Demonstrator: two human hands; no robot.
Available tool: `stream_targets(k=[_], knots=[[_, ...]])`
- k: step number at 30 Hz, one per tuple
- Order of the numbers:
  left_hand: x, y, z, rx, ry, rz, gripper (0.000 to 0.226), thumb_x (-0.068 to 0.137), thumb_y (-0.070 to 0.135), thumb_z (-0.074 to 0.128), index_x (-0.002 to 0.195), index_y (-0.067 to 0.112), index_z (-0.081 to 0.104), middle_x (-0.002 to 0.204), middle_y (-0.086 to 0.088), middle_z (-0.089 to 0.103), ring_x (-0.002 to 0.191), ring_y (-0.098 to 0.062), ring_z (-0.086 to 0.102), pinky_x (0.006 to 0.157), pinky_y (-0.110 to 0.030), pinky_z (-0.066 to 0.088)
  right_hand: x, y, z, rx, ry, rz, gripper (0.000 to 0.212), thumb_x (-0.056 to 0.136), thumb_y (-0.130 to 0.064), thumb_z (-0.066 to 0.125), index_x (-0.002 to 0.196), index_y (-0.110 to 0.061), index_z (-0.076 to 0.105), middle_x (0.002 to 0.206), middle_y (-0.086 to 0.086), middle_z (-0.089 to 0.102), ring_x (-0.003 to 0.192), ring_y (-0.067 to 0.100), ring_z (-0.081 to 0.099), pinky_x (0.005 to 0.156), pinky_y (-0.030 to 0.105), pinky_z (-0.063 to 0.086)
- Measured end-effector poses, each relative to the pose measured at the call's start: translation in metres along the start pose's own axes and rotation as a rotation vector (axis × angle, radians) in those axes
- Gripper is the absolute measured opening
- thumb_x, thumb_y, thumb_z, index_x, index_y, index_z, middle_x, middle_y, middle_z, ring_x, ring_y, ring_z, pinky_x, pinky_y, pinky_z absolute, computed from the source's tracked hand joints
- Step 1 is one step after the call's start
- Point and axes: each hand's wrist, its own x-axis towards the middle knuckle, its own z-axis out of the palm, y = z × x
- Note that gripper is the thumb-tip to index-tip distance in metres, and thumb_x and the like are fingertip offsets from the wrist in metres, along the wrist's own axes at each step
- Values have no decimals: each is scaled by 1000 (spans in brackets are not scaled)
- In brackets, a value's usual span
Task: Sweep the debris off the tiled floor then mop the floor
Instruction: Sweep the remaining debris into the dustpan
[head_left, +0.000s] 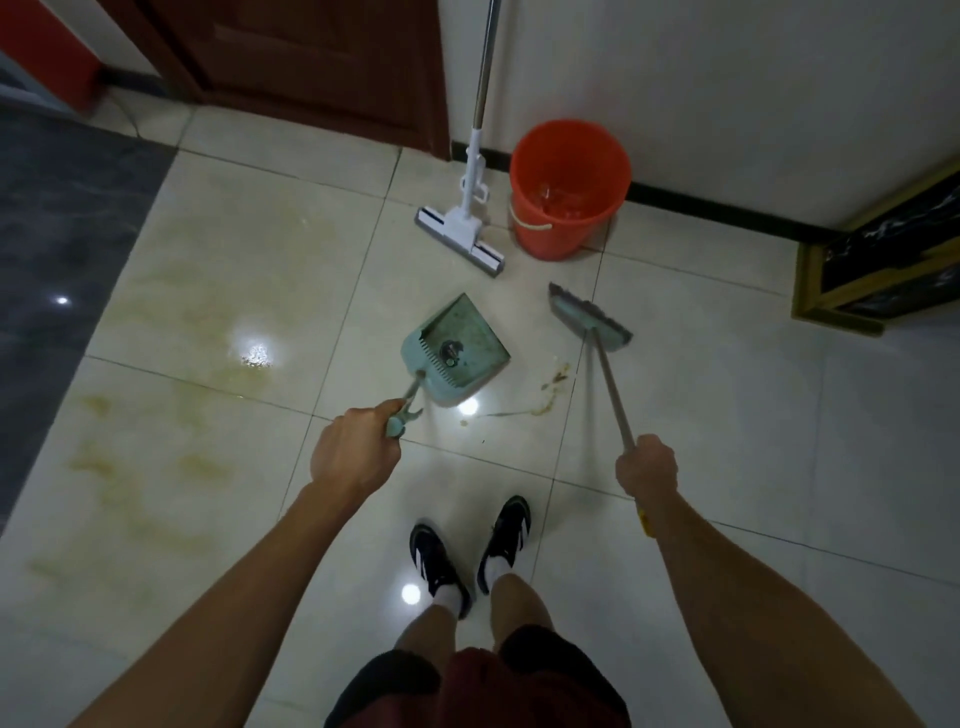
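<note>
Green dustpan (457, 349) handle gripped in left hand (353, 452); broom (592, 322) shaft in right hand (647, 464).

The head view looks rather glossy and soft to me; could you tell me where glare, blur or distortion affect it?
In the head view, ceiling lights glare as bright spots on the tiled floor, one just beside the dustpan; the broom handle is smeared by motion blur; wide-angle distortion bows the wall's dark baseboard and stretches both forearms; the corners fall off darker.
</note>
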Motion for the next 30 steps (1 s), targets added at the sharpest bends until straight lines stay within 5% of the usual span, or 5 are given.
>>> stream_targets(k=[3, 7, 12, 19, 30], knots=[[9, 15, 9, 0, -2, -39, 34, 94, 22, 57, 123, 37, 66, 87, -7, 72, 71, -30, 61, 62, -35, 50, 33, -3, -13, 33, -21, 13, 23, 90, -5, 54, 112, -1, 59, 110, 20, 66, 86, 37, 69, 70, 44, 62], [14, 25, 18, -1, 0, -69, 29, 96, 24, 58, 122, 35, 67, 82, -6, 69, 65, -25, 53, 59, -31, 43, 55, 3, -18, -31, -178, 28, 39, 94, -6, 48, 132, -1, 53, 103, 18, 65, 63, 26, 65, 42, 27, 49], [5, 18, 21, -9, 9, -102, 23, 95, 24, 60, 114, 34, 69, 79, -7, 68, 68, -32, 61, 62, -36, 53, 33, 20, 3, -116, -256, 2, 52, 95, -9, 48, 146, -4, 41, 119, 20, 62, 73, 27, 64, 48, 29, 49], [-27, -29, 29, 39, -56, -79, 28, 94, 23, 58, 117, 36, 68, 86, -8, 70, 72, -32, 61, 63, -34, 50, -52, 17, 66, -151, -337, -5, 53, 97, -13, 48, 148, -4, 38, 133, 17, 57, 111, 31, 63, 78, 33, 55], [-106, -160, 23, -90, 3, -116, 29, 94, 26, 61, 121, 37, 68, 86, -10, 71, 75, -34, 65, 69, -40, 57, -200, 10, 187, -59, -435, 11, 56, 97, -18, 51, 151, -9, 38, 129, 17, 60, 112, 32, 62, 92, 40, 55]])
